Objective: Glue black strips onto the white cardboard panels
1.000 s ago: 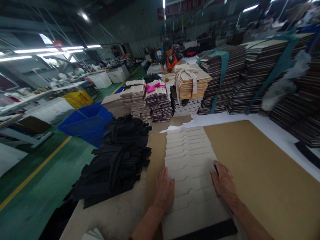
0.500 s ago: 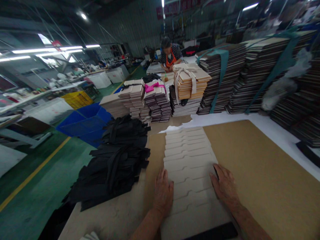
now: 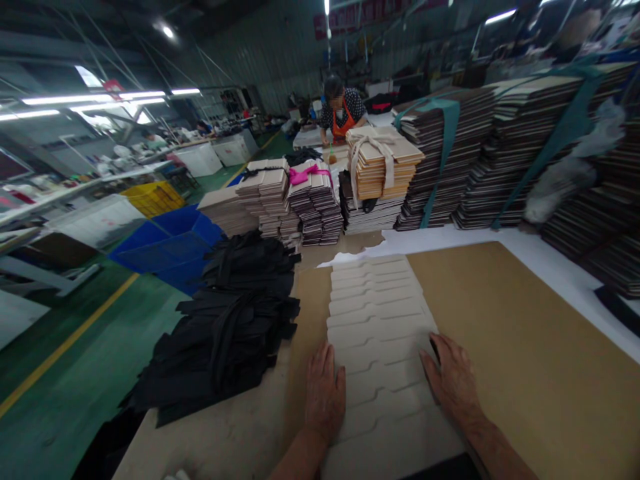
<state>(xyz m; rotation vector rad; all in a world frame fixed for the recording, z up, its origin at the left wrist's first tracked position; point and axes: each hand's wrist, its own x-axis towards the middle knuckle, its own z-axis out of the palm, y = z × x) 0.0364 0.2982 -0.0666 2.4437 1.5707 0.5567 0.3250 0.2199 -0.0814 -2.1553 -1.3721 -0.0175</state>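
Observation:
A row of overlapping beige boards (image 3: 380,347) with notched edges runs away from me along the worktable. My left hand (image 3: 325,393) rests against their left edge, fingers stretched forward and thumb apart. At the right edge lies my right hand (image 3: 453,373), its thumb spread from its fingers and touching the boards' side. Neither hand grips anything. Below my right hand, a black piece (image 3: 443,469) covers the near end of the row; its lower part is cut off by the frame. Left of my left hand is a pile of black fabric strips (image 3: 220,340).
Brown board (image 3: 525,320) covers the table right of the row. Behind stand tied stacks of panels (image 3: 315,203) and taller dark stacks (image 3: 445,153) with teal straps. Blue bins (image 3: 165,243) stand on the floor at left. A person in an orange apron (image 3: 344,120) works beyond the stacks.
The black piece at the near end has shifted right and lower in view. Both hands stay along the boards' edges, nearly unmoved. The person behind has moved an arm.

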